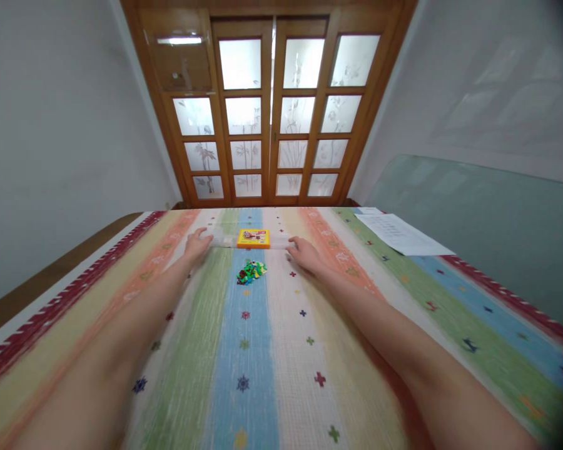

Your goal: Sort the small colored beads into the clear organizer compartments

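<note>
My left hand (197, 244) is at the far part of the table, its fingers curled around the outer end of a clear plastic box (217, 237). Across from it, my right hand (304, 253) has thumb and fingers at the outer end of another clear plastic piece (278, 240). Whether the two clear pieces are joined I cannot tell. Between them lies a flat yellow box (253, 239) with a printed picture on top. Just nearer to me is a small heap of tiny toy bricks (252, 272), mostly green, with some blue, dark red and yellow.
A striped tablecloth (244, 412) covers the table. White printed sheets (398, 233) lie at the far right. Beyond the table stand wooden doors with glass panes (271, 156). A pale green board (478, 231) is along the right side.
</note>
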`<act>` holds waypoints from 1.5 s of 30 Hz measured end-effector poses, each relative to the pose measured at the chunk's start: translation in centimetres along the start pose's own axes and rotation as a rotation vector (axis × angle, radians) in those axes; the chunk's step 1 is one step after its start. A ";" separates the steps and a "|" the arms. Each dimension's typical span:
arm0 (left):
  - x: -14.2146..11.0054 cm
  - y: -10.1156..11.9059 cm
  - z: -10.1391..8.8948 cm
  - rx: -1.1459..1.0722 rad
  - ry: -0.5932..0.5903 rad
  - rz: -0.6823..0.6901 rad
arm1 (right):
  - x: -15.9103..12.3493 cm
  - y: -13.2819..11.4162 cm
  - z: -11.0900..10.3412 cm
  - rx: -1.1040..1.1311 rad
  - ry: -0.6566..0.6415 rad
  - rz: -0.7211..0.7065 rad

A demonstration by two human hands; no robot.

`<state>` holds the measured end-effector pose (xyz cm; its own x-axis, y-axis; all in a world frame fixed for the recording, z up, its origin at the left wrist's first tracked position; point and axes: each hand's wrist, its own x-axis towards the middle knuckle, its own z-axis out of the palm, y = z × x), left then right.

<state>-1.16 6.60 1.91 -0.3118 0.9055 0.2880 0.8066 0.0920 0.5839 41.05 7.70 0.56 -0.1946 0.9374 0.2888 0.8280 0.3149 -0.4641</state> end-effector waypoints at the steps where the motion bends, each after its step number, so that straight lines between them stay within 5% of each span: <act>1: -0.4 1.1 0.8 -0.034 0.003 -0.050 | -0.5 1.0 -0.7 0.008 0.011 0.019; 7: -2.2 6.9 4.2 -0.043 -0.082 -0.059 | -2.7 5.6 -3.5 -0.039 0.106 0.090; 12: -2.3 8.2 4.3 0.061 -0.108 0.045 | -3.1 6.7 -3.5 -0.098 0.163 0.119; 15: -1.5 7.6 3.6 0.161 -0.088 0.285 | -3.2 6.5 -3.2 -0.144 0.181 0.116; 20: 0.2 6.5 2.6 0.206 -0.289 0.578 | -3.3 6.4 -3.0 -0.179 0.190 0.111; 27: 0.8 4.7 0.4 0.165 -0.190 0.522 | -3.3 6.6 -3.0 -0.177 0.191 0.077; 33: 0.0 -0.5 -2.1 0.153 0.000 0.321 | -2.1 7.0 -3.3 -0.178 0.099 -0.076; 38: -0.2 -3.2 -1.2 0.156 -0.030 0.318 | -1.0 7.4 -3.4 -0.218 -0.002 -0.125; 45: 0.6 -2.5 0.8 0.043 -0.085 0.363 | -0.3 7.7 -3.8 -0.192 -0.004 -0.136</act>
<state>-2.95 7.24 -0.02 0.0396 0.9132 0.4055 0.8779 -0.2256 0.4224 49.48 9.27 0.04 -0.3131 0.8889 0.3345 0.8786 0.4048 -0.2533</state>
